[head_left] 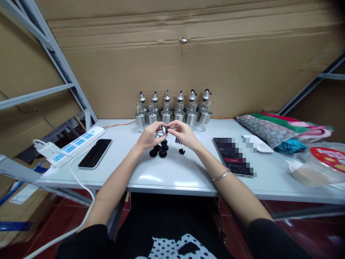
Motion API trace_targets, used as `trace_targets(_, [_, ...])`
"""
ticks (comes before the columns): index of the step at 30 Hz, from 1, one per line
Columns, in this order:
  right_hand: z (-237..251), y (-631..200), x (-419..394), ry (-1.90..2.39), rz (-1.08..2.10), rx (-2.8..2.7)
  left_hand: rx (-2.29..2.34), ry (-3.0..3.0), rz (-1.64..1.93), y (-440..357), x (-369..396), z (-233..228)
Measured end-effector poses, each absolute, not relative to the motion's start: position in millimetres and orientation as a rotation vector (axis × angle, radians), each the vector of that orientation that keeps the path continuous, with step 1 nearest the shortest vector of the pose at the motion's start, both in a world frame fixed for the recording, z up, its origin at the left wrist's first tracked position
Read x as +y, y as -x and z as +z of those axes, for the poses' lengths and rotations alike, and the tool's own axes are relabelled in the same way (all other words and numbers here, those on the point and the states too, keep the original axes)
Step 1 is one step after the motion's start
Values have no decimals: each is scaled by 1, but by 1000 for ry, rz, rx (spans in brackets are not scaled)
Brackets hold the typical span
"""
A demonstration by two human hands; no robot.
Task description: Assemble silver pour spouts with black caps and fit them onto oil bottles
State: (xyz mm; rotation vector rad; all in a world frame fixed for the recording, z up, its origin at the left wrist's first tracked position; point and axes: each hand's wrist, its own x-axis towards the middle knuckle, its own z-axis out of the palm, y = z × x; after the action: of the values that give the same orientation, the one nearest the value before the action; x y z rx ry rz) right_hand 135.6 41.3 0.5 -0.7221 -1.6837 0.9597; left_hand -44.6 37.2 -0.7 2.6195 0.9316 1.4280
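**Cardboard backdrop, steel spout at the centre**

Cardboard sheeting (172, 61) fills the rear of our view, with grey shelf rails (58, 61) slanting across it on the left. Below it lies the white surface (167, 178), where we sit with both forearms stretched forward. To the right rest folded patterned cloths (280, 129) and a dark tablet (233, 158); to the left, a white power strip (71, 145) and a black phone (95, 153) lying flat beside it. Along the back edge stand six glass bottles (172, 113) with metal collars and pour spouts, shoulder to shoulder in a single row.

Just in front of that row we hold a small shiny metal spout fitting (161, 132) above the surface, between the two hands. Our left hand (148, 136) pinches it from the left, fingers curled round its body. Our right hand (183, 133) meets it from the right, thumb and forefinger closed on a small black piece (167, 129) at the fitting's right end. The long axis of the fitting runs roughly left to right, hand to hand, so both hands are equally close.

Directly beneath, on the surface, sits a cluster of black rubber stoppers (159, 149), with one more black part (182, 151) lying slightly apart to their right.
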Motion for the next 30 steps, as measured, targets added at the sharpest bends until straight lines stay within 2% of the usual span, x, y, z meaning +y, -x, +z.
trace_targets(6, [2,-137,40,712,933,-1689,921,-2543,1487,44,36,2])
trace_targets(19, [2,-135,39,592,858,-1676,983,-2171,1354,43,37,1])
trace_targets(30, [-3,-133,41,794,884,-1659,1019,-2287,1436,42,39,-1])
